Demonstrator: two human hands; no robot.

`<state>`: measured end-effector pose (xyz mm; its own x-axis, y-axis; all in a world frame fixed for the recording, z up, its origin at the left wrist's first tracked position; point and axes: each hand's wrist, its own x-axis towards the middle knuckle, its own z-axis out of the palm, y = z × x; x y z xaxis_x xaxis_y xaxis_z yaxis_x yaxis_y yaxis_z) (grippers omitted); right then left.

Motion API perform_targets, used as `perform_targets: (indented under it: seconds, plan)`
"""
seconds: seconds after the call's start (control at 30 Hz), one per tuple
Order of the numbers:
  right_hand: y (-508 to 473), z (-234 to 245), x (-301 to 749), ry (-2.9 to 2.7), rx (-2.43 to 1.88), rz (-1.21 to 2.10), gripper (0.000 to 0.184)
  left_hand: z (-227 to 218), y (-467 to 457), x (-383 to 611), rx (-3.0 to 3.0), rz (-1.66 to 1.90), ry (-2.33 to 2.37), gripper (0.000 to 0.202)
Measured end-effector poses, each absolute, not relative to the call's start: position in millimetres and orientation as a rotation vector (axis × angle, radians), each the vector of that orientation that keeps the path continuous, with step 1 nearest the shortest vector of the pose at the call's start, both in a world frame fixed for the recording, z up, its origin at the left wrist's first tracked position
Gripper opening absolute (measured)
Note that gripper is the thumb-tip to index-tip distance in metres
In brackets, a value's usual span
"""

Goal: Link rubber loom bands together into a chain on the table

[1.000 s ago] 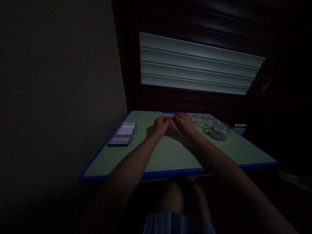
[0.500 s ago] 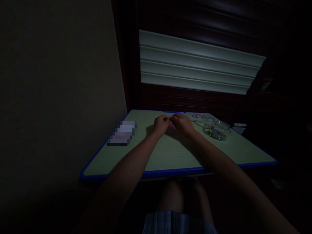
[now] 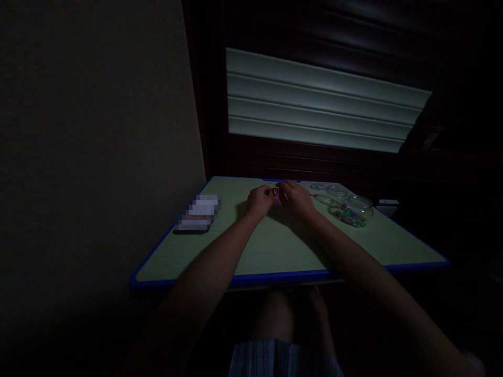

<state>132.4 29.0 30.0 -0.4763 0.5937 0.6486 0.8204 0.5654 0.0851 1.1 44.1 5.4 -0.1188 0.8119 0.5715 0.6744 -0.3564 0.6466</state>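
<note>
The room is dim. My left hand [image 3: 260, 201] and my right hand [image 3: 295, 199] rest close together on the far middle of a green table with a blue rim [image 3: 243, 281]. Both hands have their fingers curled and pinch a small pink thing [image 3: 276, 193] between them; its exact shape is too small and dark to make out. To the right of my right hand stands a clear bowl [image 3: 351, 210] with several coloured small rings inside.
A blurred flat object [image 3: 197, 213] lies at the table's left side. More clear dishes [image 3: 329, 192] sit behind the bowl. A wall stands to the left, a window blind [image 3: 322, 104] behind the table. My knees show below the front edge.
The pink thing between my fingers looks smaller and more gathered than a second ago. Both hands have stayed almost in place, shifting slightly away from me.
</note>
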Motion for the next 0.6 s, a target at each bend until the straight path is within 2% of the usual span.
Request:
perform_targets:
  seconds: [0.6]
  plan:
    - [33.2, 28.6, 134.0, -2.307, -1.188, -0.486, 0.023, 4.4, 38.8, -0.2, 2.307, 1.33, 1.586, 0.024]
